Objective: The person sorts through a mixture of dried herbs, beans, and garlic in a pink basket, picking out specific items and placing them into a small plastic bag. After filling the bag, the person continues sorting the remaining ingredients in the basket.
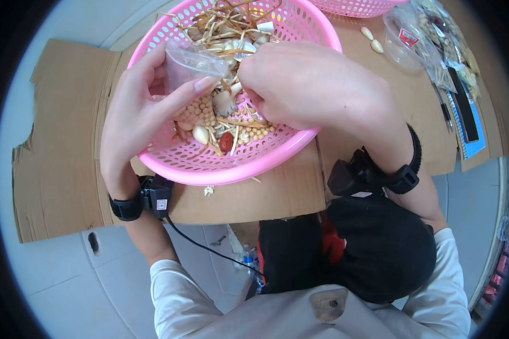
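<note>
My left hand point(147, 107) grips a clear plastic bag point(193, 61), thumb lying across its front, over the left part of a pink perforated basket point(226, 176). Inside the basket, my right hand point(300, 85) is curled, knuckles up and fingertips hidden; what it holds cannot be made out. Around both hands lie pale round beans point(199, 112), a grey-white dried mushroom slice point(225, 103), a red date point(226, 142) and a white clove-like piece point(200, 134). Thin brown and cream dried stems point(226, 25) are heaped toward the far side.
Cardboard point(62, 135) covers the table. A second pink basket point(356, 7) stands at the far edge. To the right are two white pieces point(372, 39), a clear plastic tub point(402, 42), filled bags point(449, 34), a pen point(447, 116) and a blue notebook point(474, 148).
</note>
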Available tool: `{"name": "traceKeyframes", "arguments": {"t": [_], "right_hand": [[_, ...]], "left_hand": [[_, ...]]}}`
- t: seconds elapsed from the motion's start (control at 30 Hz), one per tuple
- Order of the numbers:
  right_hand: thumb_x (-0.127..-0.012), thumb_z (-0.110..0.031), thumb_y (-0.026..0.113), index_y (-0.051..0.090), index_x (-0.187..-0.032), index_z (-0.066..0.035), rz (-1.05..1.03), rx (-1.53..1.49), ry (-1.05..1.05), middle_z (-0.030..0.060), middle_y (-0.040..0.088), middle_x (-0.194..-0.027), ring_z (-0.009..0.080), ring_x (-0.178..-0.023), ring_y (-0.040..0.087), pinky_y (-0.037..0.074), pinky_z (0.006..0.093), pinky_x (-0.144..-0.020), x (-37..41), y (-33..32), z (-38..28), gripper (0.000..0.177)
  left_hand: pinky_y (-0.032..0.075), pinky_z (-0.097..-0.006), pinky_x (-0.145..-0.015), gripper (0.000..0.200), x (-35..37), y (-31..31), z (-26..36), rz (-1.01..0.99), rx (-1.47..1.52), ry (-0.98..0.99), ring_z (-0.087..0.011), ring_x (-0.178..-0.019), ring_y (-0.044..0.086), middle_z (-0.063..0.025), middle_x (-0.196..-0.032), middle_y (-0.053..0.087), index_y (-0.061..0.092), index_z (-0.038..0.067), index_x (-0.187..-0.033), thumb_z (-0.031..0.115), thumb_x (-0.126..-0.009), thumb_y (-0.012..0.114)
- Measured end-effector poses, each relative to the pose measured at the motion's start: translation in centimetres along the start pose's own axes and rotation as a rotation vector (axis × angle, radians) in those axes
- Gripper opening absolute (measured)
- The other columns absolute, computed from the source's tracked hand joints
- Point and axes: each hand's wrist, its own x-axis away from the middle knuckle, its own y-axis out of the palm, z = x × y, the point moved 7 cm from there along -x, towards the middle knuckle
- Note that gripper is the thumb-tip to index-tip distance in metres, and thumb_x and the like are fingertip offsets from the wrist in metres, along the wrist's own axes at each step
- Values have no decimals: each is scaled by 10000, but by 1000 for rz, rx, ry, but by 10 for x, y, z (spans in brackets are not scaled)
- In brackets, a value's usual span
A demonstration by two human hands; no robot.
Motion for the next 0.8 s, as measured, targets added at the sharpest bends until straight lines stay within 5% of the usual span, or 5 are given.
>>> {"name": "traceKeyframes", "arguments": {"t": [0.17, 0.37, 0.5, 0.57, 0.8], "right_hand": [[-905, -99, 617, 684, -967, 43, 325, -14, -137, 249, 702, -905, 434, -894, 700, 554, 520, -808, -2, -8, -1, 170], [-848, -87, 690, 712, -868, 56, 722, -97, -305, 230, 724, -875, 387, -871, 734, 579, 476, -768, 7, -22, -1, 145], [-851, -99, 682, 721, -884, 36, 698, -104, -274, 212, 718, -830, 378, -837, 729, 569, 475, -758, 3, -27, -12, 144], [-998, -76, 581, 693, -888, 22, 678, -286, -200, 107, 683, -749, 162, -594, 588, 511, 343, -605, 8, -37, -15, 186], [-977, -32, 604, 692, -948, 56, 592, -498, -423, 141, 690, -773, 204, -652, 638, 547, 380, -670, 14, -43, -11, 129]], "left_hand": [[573, -319, -926, 459, -1, 1, -4, -18, 18, -6, -162, -1045, 718, -120, -1148, 748, 628, -31, -1278, 223, -940, 807], [565, -329, -948, 526, -1, 2, -6, -20, 37, -22, -170, -1067, 712, -122, -1169, 740, 602, -31, -1322, 242, -929, 819], [557, -342, -970, 591, -2, 1, -9, -26, 33, -2, -182, -1086, 707, -125, -1179, 731, 587, -34, -1352, 268, -909, 837], [556, -347, -973, 599, -1, 1, -8, -18, 35, -3, -183, -1089, 705, -125, -1180, 729, 584, -33, -1357, 268, -907, 838], [540, -319, -921, 476, 1, 1, -8, -50, 70, 35, -150, -1063, 682, -113, -1160, 718, 596, -22, -1336, 292, -1002, 727]]}}
